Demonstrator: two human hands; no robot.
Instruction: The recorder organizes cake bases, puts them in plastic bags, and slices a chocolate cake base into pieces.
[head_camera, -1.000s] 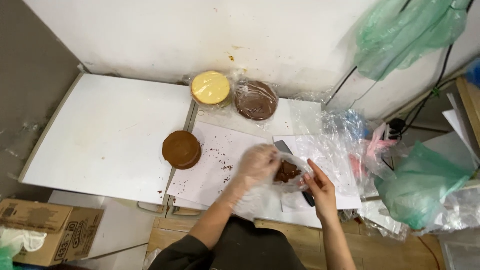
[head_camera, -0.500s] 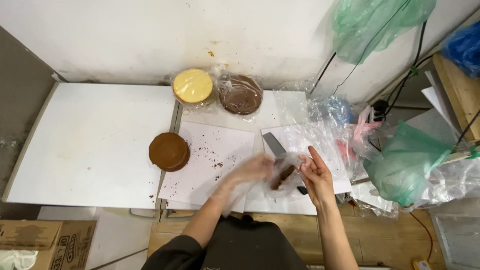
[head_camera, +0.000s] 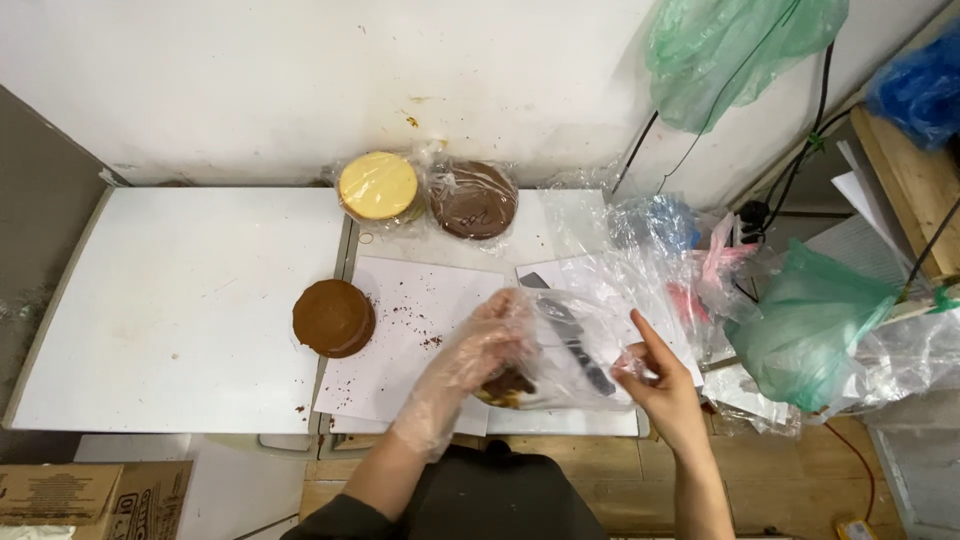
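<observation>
White boards covered the worktop against a stained pale wall, and sheets of white paper lay over its middle part. Our left hand, sheathed in a thin clear glove, reached forward from below with the forearm angled up to the right and the fingers curled down around a dark brown piece of cake, gripping it near the front edge of the paper. Our right hand was bare, palm turned inward, the forefinger stretched up and the other fingers pinching the edge of a clear plastic bag. That bag spread between the two hands, over a knife lying on the paper beneath it.

Left of the gloved hand a round brown cake layer sat where two boards met, with crumbs scattered beside it. Against the wall stood a wrapped yellow cake layer and a wrapped chocolate one, touching each other. Crumpled plastic and a green bag crowded the right end, just beside our right hand.
</observation>
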